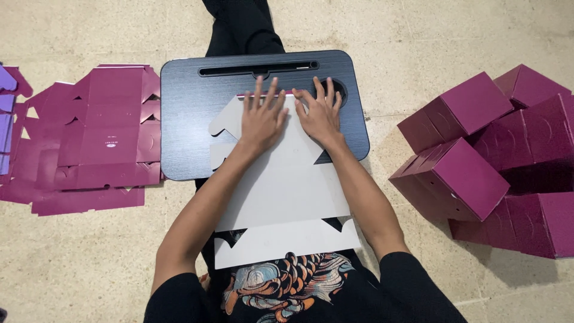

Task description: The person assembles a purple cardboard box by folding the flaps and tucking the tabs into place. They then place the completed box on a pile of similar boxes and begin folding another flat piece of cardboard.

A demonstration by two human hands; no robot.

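While both palms press down side by side, the left hand lies flat with its fingers spread on the far end of an unfolded box blank, white side up. Just beside it, the right hand is likewise open and flat on the same far end, fingers fanned, gripping nothing. A thin magenta edge shows just past the fingertips. The box blank stretches from the far middle of a black lap desk back over the person's lap to the near edge of the scene, where it meets a black printed shirt. On the floor to the left, just beside the lap desk, lies a stack of flat magenta box blanks. To the right, well apart from the lap desk, sits a heap of folded magenta boxes, piled against each other at tilted angles.
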